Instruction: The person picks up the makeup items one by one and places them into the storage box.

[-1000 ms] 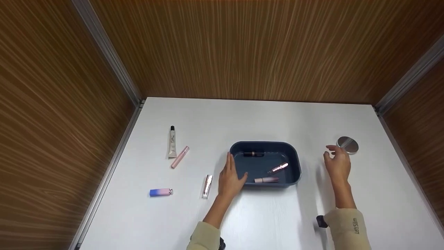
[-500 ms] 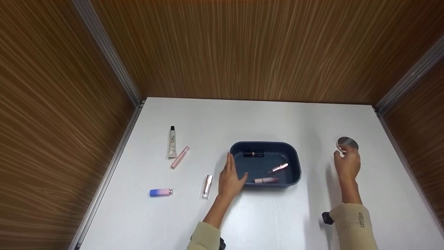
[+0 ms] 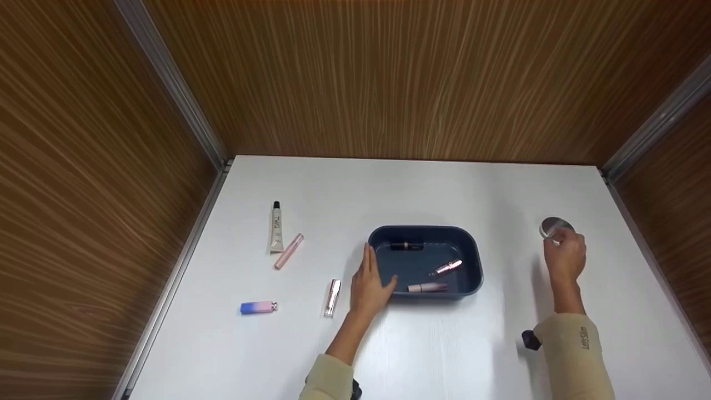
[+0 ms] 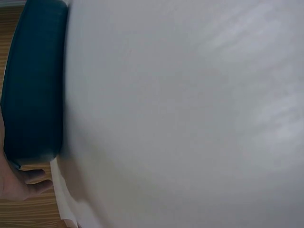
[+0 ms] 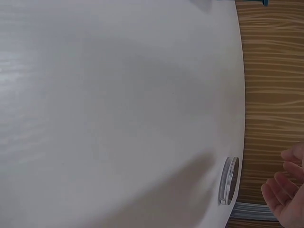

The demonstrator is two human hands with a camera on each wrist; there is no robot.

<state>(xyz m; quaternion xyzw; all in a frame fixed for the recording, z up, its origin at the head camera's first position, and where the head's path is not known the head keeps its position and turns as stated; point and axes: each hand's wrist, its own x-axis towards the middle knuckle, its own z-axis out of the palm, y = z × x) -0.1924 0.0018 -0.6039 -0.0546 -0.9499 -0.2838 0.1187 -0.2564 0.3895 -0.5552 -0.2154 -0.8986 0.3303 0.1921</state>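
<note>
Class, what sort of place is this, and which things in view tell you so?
Probably a partitioned work booth: wood-grain panels enclose the back and both sides of a white table, with metal strips along the panel corners.

Bench (image 3: 439, 355): white, glossy glare.
Back wall (image 3: 355, 78): brown woodgrain, behind bench.
Left wall (image 3: 83, 166), right wall (image 3: 677, 205): same, flanking bench.
Corner rails (image 3: 175, 83): grey.
</note>
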